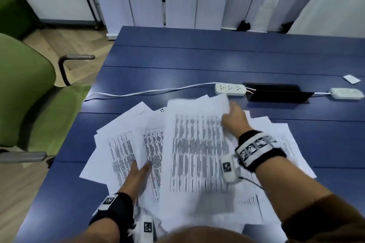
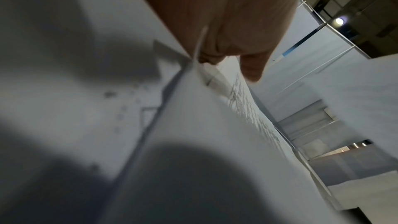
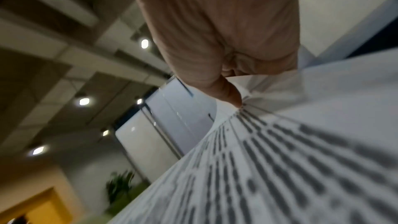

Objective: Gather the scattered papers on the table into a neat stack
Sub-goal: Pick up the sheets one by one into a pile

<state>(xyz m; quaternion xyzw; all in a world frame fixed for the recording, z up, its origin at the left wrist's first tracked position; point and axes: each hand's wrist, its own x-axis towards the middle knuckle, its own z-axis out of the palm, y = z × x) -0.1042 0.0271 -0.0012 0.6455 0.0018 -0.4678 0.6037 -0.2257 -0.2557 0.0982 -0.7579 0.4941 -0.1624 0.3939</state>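
Note:
Printed white papers lie fanned in a loose heap on the near part of the blue table. My right hand pinches the far right corner of a large printed sheet that lies blurred over the heap. In the right wrist view the thumb presses on that sheet, with the fingers curled beneath. My left hand sits at the heap's near left. Its fingers are slid under a sheet, and its thumb lies on top of the paper.
Behind the heap a white power strip with its cable lies beside a black cable hatch. A second strip and a small white card are at the far right. A green chair stands left of the table.

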